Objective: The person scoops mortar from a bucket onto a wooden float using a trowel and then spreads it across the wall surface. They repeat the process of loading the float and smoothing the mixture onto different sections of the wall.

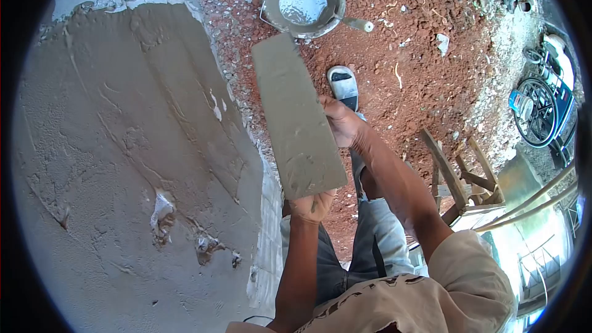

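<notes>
Gripping the near short end of a long flat grey mortar-coated board, the left hand comes up from the bottom of the view on a nearly straight forearm, its fingers curled shut around the board's edge from below. The right hand reaches in from the lower right, elbow bent and forearm slanting up to the left, its fingers closed on the board's right long edge about halfway along. A beige patterned sleeve covers the right shoulder, and grey trousers show beneath both arms. The board is held in the air, tilted slightly so its far end points up and to the left, and it lies just beside the right edge of the wall.

To the left stands a broad wall surface of wet grey plaster, rough and streaked with ridges and a few gouges, filling most of the left half of the view. Under the board a foot in a white and black sandal rests on red gravelly ground. Further off sits a round grey metal pan holding pale watery slurry, a handle poking over its right rim. At the right stand a wooden trestle frame and, well apart, a parked bicycle.
</notes>
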A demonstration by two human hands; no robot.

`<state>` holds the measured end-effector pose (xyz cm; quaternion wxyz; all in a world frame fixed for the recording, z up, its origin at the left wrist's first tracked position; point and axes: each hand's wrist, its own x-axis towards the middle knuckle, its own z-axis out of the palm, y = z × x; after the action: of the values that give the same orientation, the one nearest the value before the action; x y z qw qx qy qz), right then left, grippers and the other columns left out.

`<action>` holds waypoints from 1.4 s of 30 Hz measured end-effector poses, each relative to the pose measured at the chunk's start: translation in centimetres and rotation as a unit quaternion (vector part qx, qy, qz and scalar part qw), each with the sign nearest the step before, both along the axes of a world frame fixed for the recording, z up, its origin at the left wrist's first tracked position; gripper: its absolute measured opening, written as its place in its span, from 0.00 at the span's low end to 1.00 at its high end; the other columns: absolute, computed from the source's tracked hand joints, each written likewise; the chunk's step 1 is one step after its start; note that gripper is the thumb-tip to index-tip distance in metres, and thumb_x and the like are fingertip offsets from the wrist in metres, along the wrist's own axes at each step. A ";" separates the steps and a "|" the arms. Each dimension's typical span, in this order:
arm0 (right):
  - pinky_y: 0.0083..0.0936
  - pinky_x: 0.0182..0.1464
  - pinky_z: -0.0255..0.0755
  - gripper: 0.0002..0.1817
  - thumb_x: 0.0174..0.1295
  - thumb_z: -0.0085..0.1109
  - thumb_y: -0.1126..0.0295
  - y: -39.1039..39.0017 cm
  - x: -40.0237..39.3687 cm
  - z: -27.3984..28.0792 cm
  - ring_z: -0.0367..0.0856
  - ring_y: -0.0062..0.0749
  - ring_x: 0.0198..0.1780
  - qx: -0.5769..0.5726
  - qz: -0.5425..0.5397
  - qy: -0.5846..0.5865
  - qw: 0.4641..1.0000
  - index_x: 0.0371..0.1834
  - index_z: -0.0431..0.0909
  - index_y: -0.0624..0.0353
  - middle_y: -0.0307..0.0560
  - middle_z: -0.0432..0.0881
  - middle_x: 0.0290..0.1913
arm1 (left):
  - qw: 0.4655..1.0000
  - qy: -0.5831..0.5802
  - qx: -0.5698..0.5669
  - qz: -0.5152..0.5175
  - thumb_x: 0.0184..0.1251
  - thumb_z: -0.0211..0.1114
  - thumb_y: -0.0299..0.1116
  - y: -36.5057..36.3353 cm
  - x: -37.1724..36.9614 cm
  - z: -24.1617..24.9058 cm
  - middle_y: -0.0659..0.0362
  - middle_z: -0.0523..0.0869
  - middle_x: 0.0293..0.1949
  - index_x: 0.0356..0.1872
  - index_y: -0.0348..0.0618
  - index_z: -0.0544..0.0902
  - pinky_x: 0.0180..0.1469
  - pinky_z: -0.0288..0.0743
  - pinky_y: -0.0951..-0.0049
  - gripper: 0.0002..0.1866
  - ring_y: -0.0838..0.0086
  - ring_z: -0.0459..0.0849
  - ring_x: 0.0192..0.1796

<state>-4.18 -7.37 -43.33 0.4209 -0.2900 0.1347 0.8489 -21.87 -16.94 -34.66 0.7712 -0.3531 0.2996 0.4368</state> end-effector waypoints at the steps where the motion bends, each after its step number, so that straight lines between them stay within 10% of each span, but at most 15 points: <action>1: 0.42 0.65 0.83 0.25 0.75 0.65 0.66 0.8 0.7 -0.1 0.90 0.40 0.60 -0.008 0.032 -0.052 0.998 0.71 0.79 0.65 0.53 0.88 0.62 | 0.998 0.049 -0.005 -0.024 0.80 0.67 0.45 -0.9 -0.5 -0.6 0.52 0.85 0.66 0.69 0.43 0.80 0.72 0.81 0.55 0.24 0.61 0.85 0.66; 3: 0.41 0.60 0.83 0.25 0.75 0.63 0.62 3.1 4.4 -2.9 0.88 0.39 0.55 0.051 0.243 -0.443 0.861 0.71 0.80 0.63 0.50 0.89 0.58 | 0.989 0.133 -0.011 -0.069 0.80 0.68 0.43 -1.9 -1.5 -1.5 0.53 0.85 0.68 0.69 0.44 0.80 0.74 0.80 0.54 0.24 0.61 0.84 0.69; 6: 0.46 0.57 0.85 0.27 0.71 0.61 0.59 6.6 10.1 -4.9 0.88 0.46 0.53 0.145 0.319 -0.847 0.401 0.70 0.80 0.60 0.55 0.89 0.53 | 0.972 0.201 0.005 -0.123 0.77 0.71 0.39 -2.3 -2.7 -3.5 0.55 0.85 0.69 0.70 0.44 0.79 0.74 0.80 0.57 0.25 0.62 0.85 0.70; 8: 0.50 0.54 0.86 0.27 0.70 0.59 0.59 7.9 14.2 -11.0 0.89 0.52 0.55 0.185 0.392 -0.891 0.136 0.69 0.80 0.59 0.62 0.88 0.55 | 0.962 0.223 0.030 -0.151 0.77 0.72 0.37 -2.8 -4.0 -4.6 0.55 0.86 0.68 0.70 0.44 0.80 0.74 0.80 0.58 0.24 0.64 0.85 0.70; 10: 0.62 0.69 0.76 0.23 0.69 0.61 0.62 11.4 14.4 -12.2 0.88 0.59 0.62 0.145 0.541 -0.790 0.248 0.66 0.84 0.58 0.62 0.88 0.60 | 0.962 0.229 0.031 -0.147 0.79 0.70 0.38 -4.3 -4.6 -6.4 0.56 0.85 0.68 0.70 0.44 0.79 0.75 0.78 0.55 0.24 0.63 0.83 0.70; 16: 0.48 0.53 0.87 0.17 0.69 0.62 0.60 11.3 13.6 -18.2 0.93 0.53 0.51 0.239 0.624 -0.711 0.219 0.52 0.87 0.59 0.57 0.93 0.49 | 0.960 0.245 0.026 -0.134 0.79 0.71 0.37 -1.8 -0.1 -9.2 0.57 0.88 0.63 0.68 0.43 0.80 0.67 0.84 0.61 0.22 0.68 0.88 0.62; 24: 0.27 0.29 0.78 0.21 0.77 0.54 0.53 4.6 15.7 -2.7 0.76 0.25 0.24 0.028 0.296 -0.501 0.813 0.51 0.83 0.63 0.43 0.82 0.28 | 0.972 0.164 0.074 -0.152 0.80 0.70 0.42 6.0 5.1 -11.3 0.62 0.89 0.58 0.63 0.50 0.82 0.52 0.83 0.65 0.17 0.72 0.88 0.55; 28: 0.17 0.12 0.58 0.24 0.80 0.51 0.53 2.7 17.1 0.0 0.66 0.17 0.14 -0.018 0.174 -0.212 0.961 0.53 0.81 0.67 0.36 0.74 0.23 | 0.966 0.163 0.045 -0.193 0.81 0.69 0.44 7.6 6.7 -12.3 0.65 0.89 0.52 0.59 0.55 0.83 0.47 0.81 0.67 0.13 0.75 0.87 0.49; 35: 0.18 0.09 0.67 0.33 0.89 0.35 0.51 0.3 19.8 0.7 0.69 0.24 0.09 -0.068 0.138 0.040 0.987 0.71 0.68 0.78 0.44 0.74 0.21 | 0.981 0.105 0.020 -0.160 0.81 0.68 0.44 9.6 8.4 -11.0 0.67 0.91 0.46 0.54 0.54 0.84 0.42 0.82 0.67 0.10 0.75 0.88 0.43; 39: 0.18 0.09 0.66 0.35 0.89 0.31 0.50 -2.3 22.7 3.2 0.68 0.23 0.09 -0.113 0.150 -0.037 0.981 0.73 0.68 0.76 0.42 0.74 0.21 | 0.984 0.100 0.031 -0.142 0.81 0.69 0.45 10.5 8.5 -10.4 0.66 0.90 0.45 0.53 0.52 0.84 0.42 0.82 0.67 0.12 0.74 0.87 0.43; 42: 0.15 0.14 0.68 0.26 0.85 0.52 0.56 -4.2 23.0 4.2 0.72 0.18 0.16 -0.047 0.219 -0.258 0.940 0.73 0.74 0.68 0.37 0.75 0.22 | 0.985 0.121 0.012 -0.125 0.80 0.70 0.45 11.4 8.8 -10.4 0.63 0.88 0.43 0.52 0.50 0.83 0.43 0.82 0.68 0.13 0.72 0.85 0.42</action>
<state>18.87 -11.54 -39.14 0.2307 -0.5409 -0.0057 0.8088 -13.09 -5.52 -45.07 0.7821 -0.2482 0.4275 0.3796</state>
